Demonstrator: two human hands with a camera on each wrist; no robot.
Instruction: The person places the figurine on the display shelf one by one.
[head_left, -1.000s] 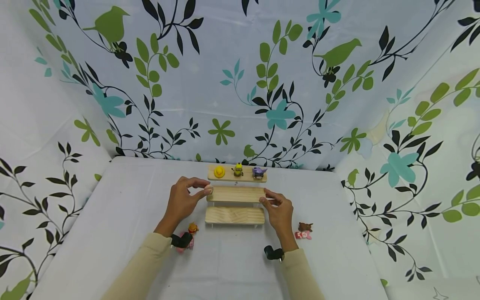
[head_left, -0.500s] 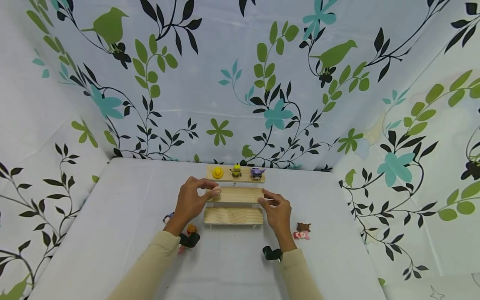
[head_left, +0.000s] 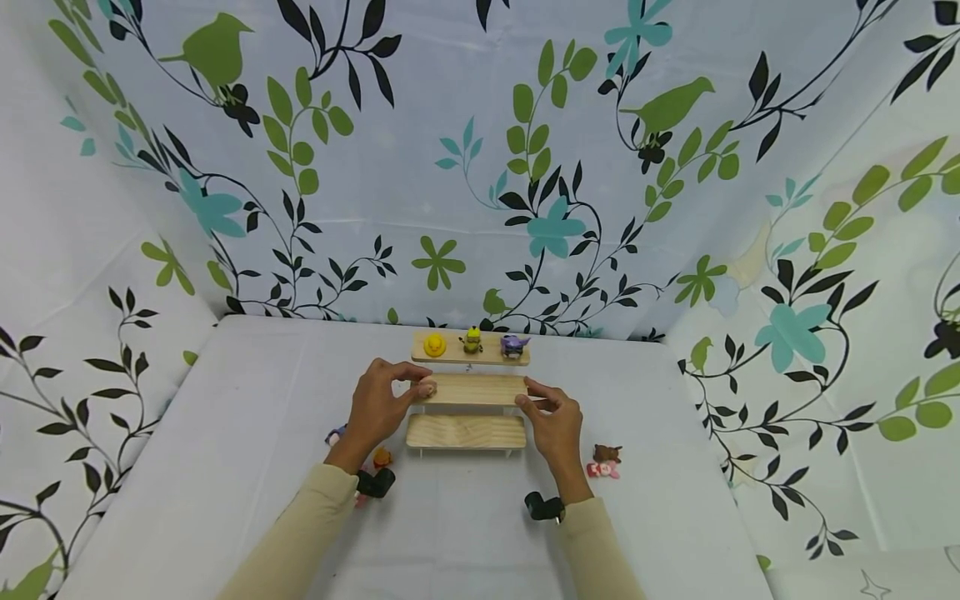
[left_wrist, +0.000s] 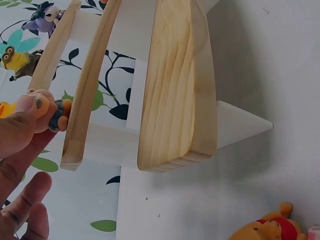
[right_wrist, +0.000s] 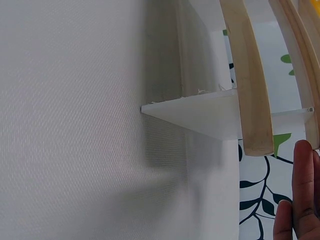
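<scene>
A three-tier wooden display stand has a front shelf [head_left: 467, 432], a middle shelf [head_left: 476, 389] and a back shelf [head_left: 491, 358]. My left hand [head_left: 372, 408] pinches a small toy figurine [left_wrist: 54, 112] between thumb and finger. In the left wrist view its orange feet are at the middle shelf's left end; whether they bear on the wood I cannot tell. At the other end, my right hand [head_left: 557, 421] holds the middle shelf's right end with thumb and fingertips. The back shelf bears a yellow duck [head_left: 434, 345], a Minion figure [head_left: 472, 340] and a purple figure [head_left: 513, 346].
Left of the stand, partly behind my left wrist, lie a Winnie-the-Pooh figure [head_left: 382, 457], a blue-and-white figure [head_left: 335, 435] and a pink one. To the right lie a brown figure [head_left: 607, 453] and a red-and-pink figure [head_left: 603, 471]. A leaf-patterned cloth [head_left: 337, 208] hangs behind the white table.
My left hand has moved right with the figurine, from beside the middle shelf's left end to over it, then slightly back left. The right hand keeps its place at the shelf's right end.
</scene>
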